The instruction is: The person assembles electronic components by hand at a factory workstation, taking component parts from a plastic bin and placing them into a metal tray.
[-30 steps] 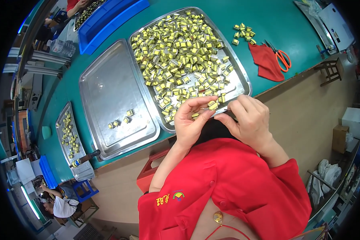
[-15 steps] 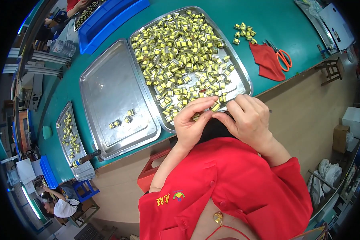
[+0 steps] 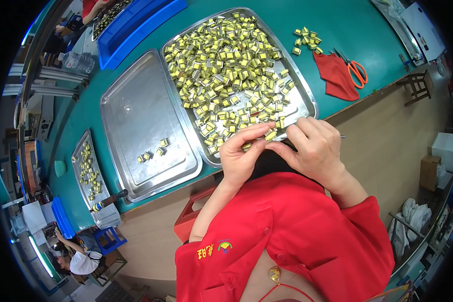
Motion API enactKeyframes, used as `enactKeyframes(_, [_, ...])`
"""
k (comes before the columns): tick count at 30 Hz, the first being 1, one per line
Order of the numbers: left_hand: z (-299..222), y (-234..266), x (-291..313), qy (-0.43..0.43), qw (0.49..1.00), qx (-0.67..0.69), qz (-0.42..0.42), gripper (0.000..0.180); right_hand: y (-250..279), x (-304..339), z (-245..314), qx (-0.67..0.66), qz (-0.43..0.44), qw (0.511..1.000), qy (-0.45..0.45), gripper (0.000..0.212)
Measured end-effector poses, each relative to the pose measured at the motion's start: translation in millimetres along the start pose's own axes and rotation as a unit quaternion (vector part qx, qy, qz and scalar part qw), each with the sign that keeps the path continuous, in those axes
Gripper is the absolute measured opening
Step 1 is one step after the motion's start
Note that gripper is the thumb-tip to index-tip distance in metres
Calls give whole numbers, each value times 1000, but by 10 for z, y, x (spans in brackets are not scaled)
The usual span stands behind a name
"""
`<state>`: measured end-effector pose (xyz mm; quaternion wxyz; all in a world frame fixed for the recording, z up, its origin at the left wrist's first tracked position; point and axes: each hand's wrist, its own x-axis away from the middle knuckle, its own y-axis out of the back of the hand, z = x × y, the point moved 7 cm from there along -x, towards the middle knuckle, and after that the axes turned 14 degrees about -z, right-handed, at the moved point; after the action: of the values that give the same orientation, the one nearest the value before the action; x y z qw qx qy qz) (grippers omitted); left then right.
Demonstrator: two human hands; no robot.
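Note:
Over the near edge of the full metal tray (image 3: 307, 95), my two hands meet. A small yellow-wrapped transformer (image 3: 271, 134) sits between the thumb and fingers of my left hand (image 3: 240, 153), which is closed on it. My right hand (image 3: 314, 146) is curled closed, its thumb tip close to the left thumb at the transformer. A thin grey end (image 3: 343, 136) sticks out past the right knuckles, seemingly of a slim tool mostly hidden in that hand. A heap of similar transformers (image 3: 226, 65) fills the tray.
Left of it lies a second metal tray (image 3: 136, 110) with several transformers (image 3: 160, 151). Farther left are a narrow tray (image 3: 101, 189) and a dark-handled tool (image 3: 110, 199). A red cloth (image 3: 334, 75), orange-handled scissors (image 3: 357, 75) and loose transformers (image 3: 307, 39) lie at right. Blue bins (image 3: 141, 30) stand behind.
Both hands stay almost in place at the tray's near edge. My right hand has shifted very slightly, and the transformer is still held between the fingers.

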<state>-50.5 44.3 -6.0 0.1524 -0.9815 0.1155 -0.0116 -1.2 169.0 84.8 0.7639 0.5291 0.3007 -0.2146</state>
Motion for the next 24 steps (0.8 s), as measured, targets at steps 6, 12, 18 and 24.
enactKeyframes(6, [-63, -16, -37, -84, 996, -22, 32, 24, -33, -14, 4, 0, 2, 1000, 10, 40])
enactKeyframes(12, [-113, -118, -61, -1, 1000, -18, 24, 24, 17, 61, -207, -115, 55, 988, -92, 32])
enactKeyframes(18, [-167, -238, -397, 20, 980, -191, 56, 28, 110, 636, -1278, -281, -75, 859, -421, 24])
enactKeyframes(24, [94, -1291, -865, -127, 883, -343, 293, 26, 544, 754, -1660, 156, -128, 945, -259, 21])
